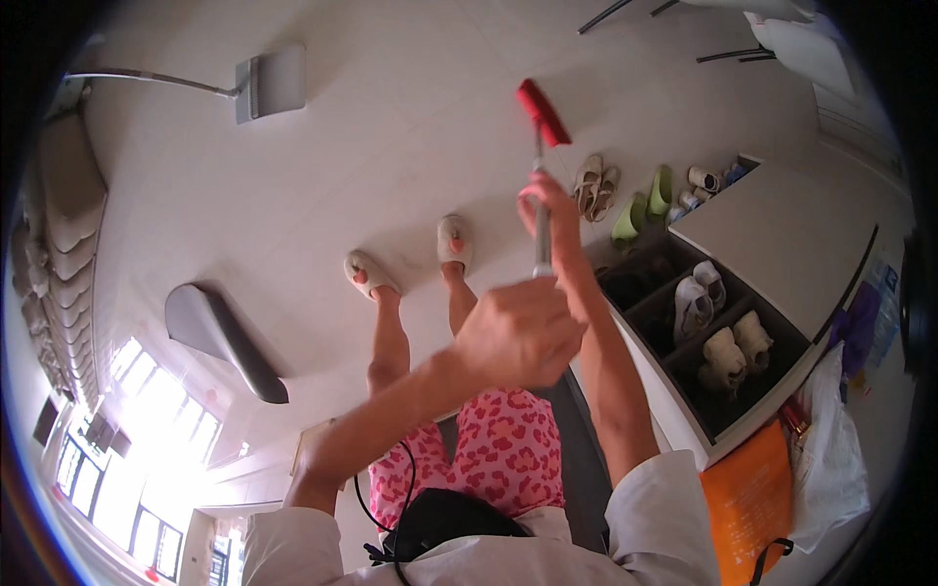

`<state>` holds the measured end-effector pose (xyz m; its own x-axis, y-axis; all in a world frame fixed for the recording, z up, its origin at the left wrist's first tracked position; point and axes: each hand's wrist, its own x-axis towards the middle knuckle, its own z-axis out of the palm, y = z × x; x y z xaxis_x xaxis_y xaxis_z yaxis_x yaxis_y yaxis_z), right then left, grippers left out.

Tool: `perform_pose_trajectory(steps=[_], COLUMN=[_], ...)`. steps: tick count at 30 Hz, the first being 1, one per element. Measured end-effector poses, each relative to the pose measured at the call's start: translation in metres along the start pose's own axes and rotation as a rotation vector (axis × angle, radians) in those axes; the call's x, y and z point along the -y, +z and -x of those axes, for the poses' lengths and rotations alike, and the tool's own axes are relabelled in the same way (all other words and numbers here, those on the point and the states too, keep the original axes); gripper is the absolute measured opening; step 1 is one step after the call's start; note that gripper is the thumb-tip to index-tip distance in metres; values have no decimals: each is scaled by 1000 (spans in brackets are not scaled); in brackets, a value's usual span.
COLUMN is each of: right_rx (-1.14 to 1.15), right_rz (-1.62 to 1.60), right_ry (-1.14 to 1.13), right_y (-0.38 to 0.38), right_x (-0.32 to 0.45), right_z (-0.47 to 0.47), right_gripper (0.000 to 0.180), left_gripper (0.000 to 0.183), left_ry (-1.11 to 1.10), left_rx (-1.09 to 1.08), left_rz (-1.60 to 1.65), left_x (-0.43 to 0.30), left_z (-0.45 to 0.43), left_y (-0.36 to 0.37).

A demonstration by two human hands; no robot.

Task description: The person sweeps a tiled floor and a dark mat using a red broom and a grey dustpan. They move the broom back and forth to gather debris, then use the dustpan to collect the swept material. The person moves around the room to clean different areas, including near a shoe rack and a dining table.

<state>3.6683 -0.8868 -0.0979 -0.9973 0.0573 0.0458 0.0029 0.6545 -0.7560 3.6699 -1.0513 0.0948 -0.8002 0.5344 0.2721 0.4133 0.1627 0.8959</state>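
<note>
Both my hands are on a long-handled tool with a red head (543, 112), perhaps a mop or squeegee, and a grey metal pole (542, 234). My left hand (524, 333) is closed around the near end of the pole, in front of my lap. Farther along, below the red head, my right hand (551, 205) has its fingers curled round the pole. The head is up and slightly tilted; whether it touches the pale floor (330, 176) cannot be told.
Sandals (596, 187) and green slippers (645, 205) lie beside an open shoe drawer (700, 329) at the right. A dustpan with a broom (271, 84) is at the upper left. A dark, long object (223, 340) lies left of my slippered feet. Bags (755, 498) hang at the lower right.
</note>
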Motion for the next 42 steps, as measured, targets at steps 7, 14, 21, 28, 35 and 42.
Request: perform_pose_trajectory(steps=[7,14,21,28,35,42], right_rx=[388,226,116,21,116,354], right_rz=[-74,47,181,225,78,-67], right_ry=[140,142,163,109,81,275], right_y=[-19,-77,-115,-78,-61,-64], right_x=[87,67,-103,-176,-50,66], right_z=[39,33,-4,-21,-6,37], right_gripper=[9,19,31,34,25,18], left_gripper=[18,20,19,22,16,14], left_ry=[-42,88,154,-5,8,-68], left_rx=[89,83,130,110,333,573], left_rz=[-43,66,103,78,-144,-207], left_x=[-90,-103,26,95,-19,-106], left_z=[14,27,1,-25,-50,-55], left_y=[-33,-10,88,131,31,-22])
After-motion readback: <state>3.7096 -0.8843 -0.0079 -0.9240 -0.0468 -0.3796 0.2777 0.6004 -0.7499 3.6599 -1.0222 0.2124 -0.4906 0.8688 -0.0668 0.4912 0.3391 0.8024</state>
